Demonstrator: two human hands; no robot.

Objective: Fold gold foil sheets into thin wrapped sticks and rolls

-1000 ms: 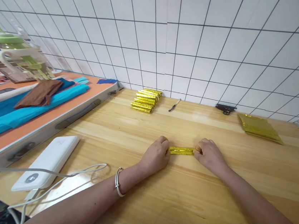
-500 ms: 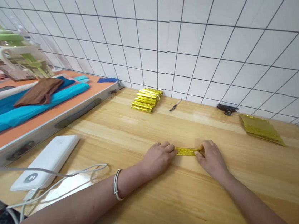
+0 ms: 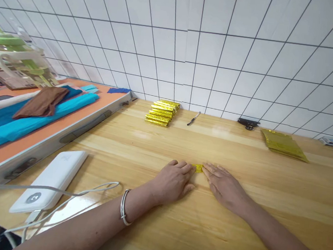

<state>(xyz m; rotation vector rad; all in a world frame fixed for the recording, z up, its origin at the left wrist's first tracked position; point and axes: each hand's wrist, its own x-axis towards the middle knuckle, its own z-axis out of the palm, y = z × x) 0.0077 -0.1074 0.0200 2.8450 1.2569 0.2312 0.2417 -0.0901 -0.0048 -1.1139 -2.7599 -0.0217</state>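
Note:
A narrow gold foil strip [image 3: 199, 168] lies on the wooden table, and only its short middle part shows between my hands. My left hand [image 3: 174, 182] rests palm down over the strip's left part, its thumb apart from the fingers. Over the right part lies my right hand [image 3: 222, 185], flat with its fingers stretched out. Both hands press against the foil and the tabletop. Farther back, a pile of rolled or folded gold foil pieces [image 3: 162, 113] sits near the wall.
A pen [image 3: 193, 119], a black clip [image 3: 248, 123] and a gold foil packet [image 3: 283, 145] lie along the wall. At left are a white power bank [image 3: 50, 182] with a cable [image 3: 99, 189], and an orange board [image 3: 72, 130] bearing folded cloths [image 3: 41, 104].
My right hand has gone from pinching the strip's right end to lying flat on it, farther left. My left thumb has moved out from the fingers. The view has shifted slightly.

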